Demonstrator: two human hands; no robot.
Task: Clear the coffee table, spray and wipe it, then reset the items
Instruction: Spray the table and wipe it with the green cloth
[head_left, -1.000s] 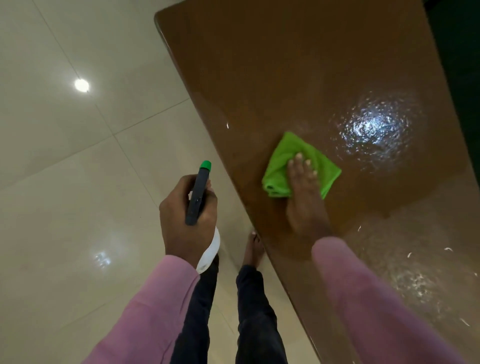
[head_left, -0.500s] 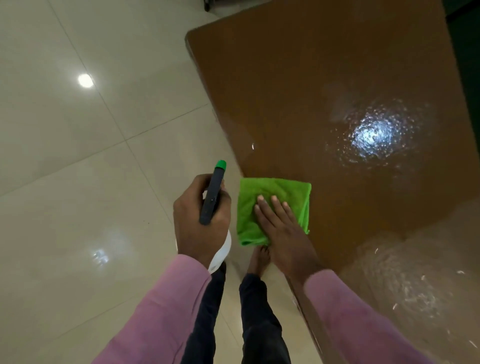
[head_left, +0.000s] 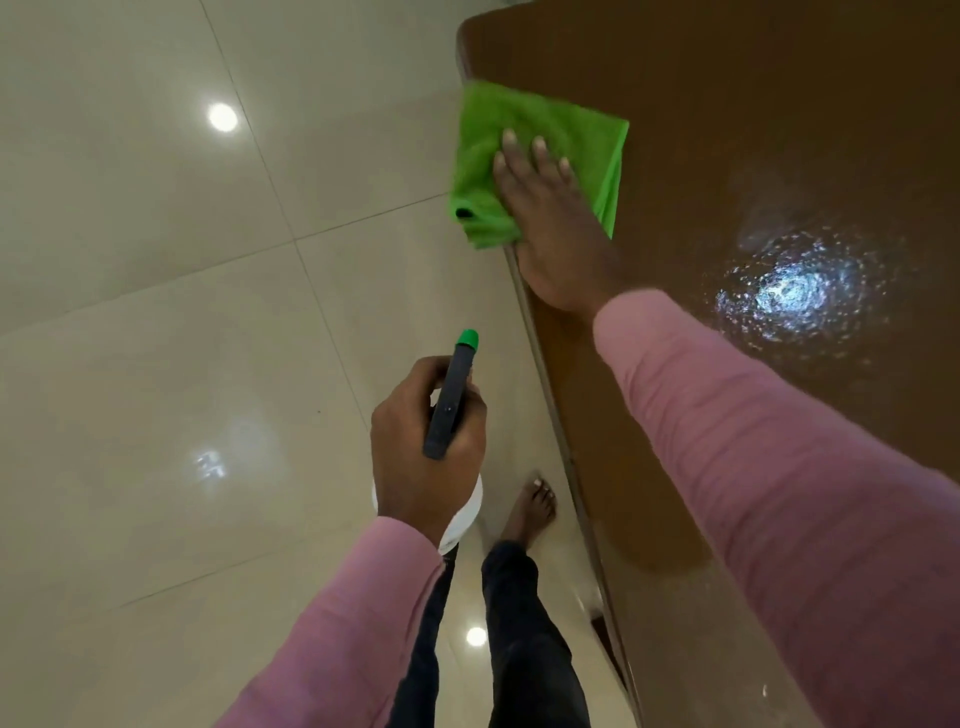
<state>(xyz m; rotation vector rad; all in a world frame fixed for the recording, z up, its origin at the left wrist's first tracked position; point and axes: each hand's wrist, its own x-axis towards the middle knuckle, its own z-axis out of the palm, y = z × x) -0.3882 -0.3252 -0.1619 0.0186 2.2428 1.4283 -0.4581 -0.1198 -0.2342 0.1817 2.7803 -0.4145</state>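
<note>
My right hand (head_left: 558, 228) lies flat on the green cloth (head_left: 540, 161), palm down, fingers (head_left: 535, 156) stretched out straight and close together — pressing, not gripping. The cloth sits folded at the left edge of the brown worktop (head_left: 753, 130), just short of the far left corner; its left side hangs slightly past that edge, over the floor (head_left: 156, 312). A pink sleeve (head_left: 779, 493) covers the arm from the wrist back across the worktop.

My left hand (head_left: 421, 457) is off the worktop, to the left of its near left edge, above the floor. Its fingers are curled tight around the neck of a spray bottle (head_left: 449, 400) — dark head with a green nozzle tip pointing away from me, white body showing just below the hand. Whether a finger rests on the trigger I cannot tell.

Worktop surface: glossy, with a bright patch of scattered droplets (head_left: 795, 291) to the right of my right forearm. Nothing else is seen on the visible part.

The floor is pale glossy tile with lamp reflections. One bare foot (head_left: 532, 512) stands on it close beside the worktop's left edge, dark trouser legs below.
</note>
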